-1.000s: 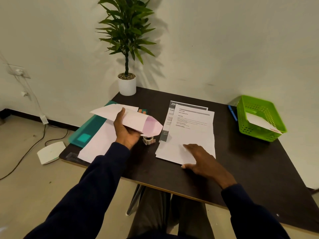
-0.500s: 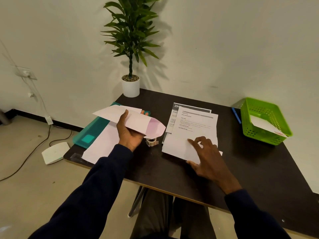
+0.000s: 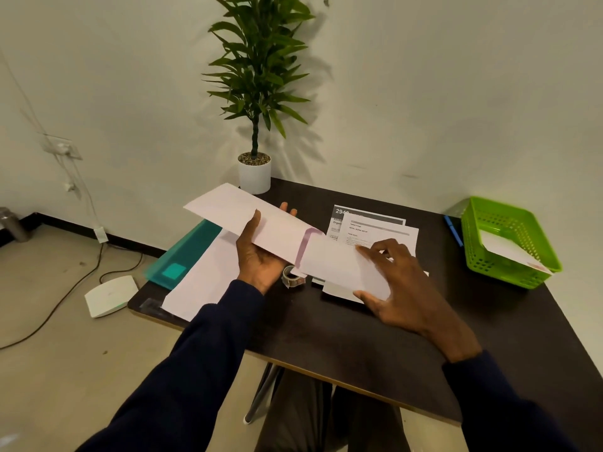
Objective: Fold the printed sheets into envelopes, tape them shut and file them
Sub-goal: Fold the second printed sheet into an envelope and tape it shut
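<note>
Dark tabletop point(image 3: 359, 337) against a pale wall: above its left-middle the left hand point(image 3: 257, 259) grips a long pale-pink paper envelope point(image 3: 248, 216), thumb on top, mouth facing right. The right hand point(image 3: 408, 288) pinches a folded white sheet point(image 3: 336, 265) at that mouth, likely to slide it in. More printed sheets point(image 3: 381, 228) lie toward the far edge; a green plastic basket point(image 3: 473, 243) waits at the right edge.

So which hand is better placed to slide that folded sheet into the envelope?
The right hand: its fingers pinch the folded sheet at the open flap end of the envelope. The left hand is busy holding that envelope up.
</note>
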